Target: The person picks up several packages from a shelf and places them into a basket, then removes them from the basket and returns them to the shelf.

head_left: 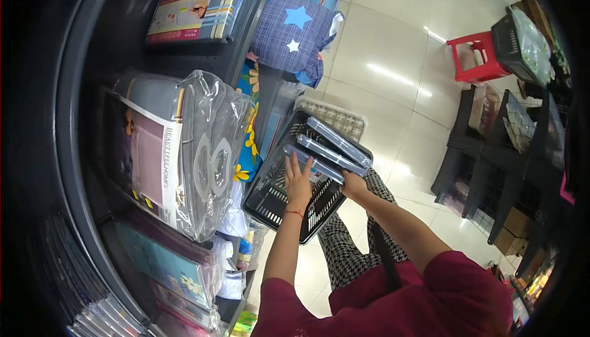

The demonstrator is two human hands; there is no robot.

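Packages [339,142], three slim blue-grey ones in glossy clear wrap, lie side by side in a black slatted basket [264,214], toward its right side as seen from the head camera. Any print on them is too small to read, and they cover much of the basket's right wall. A left hand [298,183], a red cord at its wrist, reaches over the basket with fingers spread and fingertips against the nearest package. The right hand [354,187] curls closed at the packages' near ends, its fingers partly hidden, so how many it grips cannot be told. What bears the basket's weight is also out of sight; its near right corner disappears behind the right forearm. A pale patterned tray [347,120] shows only in part past the basket's far rim. Left of the basket, close by, runs a dark shelf stocked with a bulky clear bag [212,152] marked "BEAUTIFULHOMES", its left end lost in shadow. Tiled floor [393,48] stretches beyond the basket and to its right, giving open room as far as a red stool [479,57], well apart from the basket.
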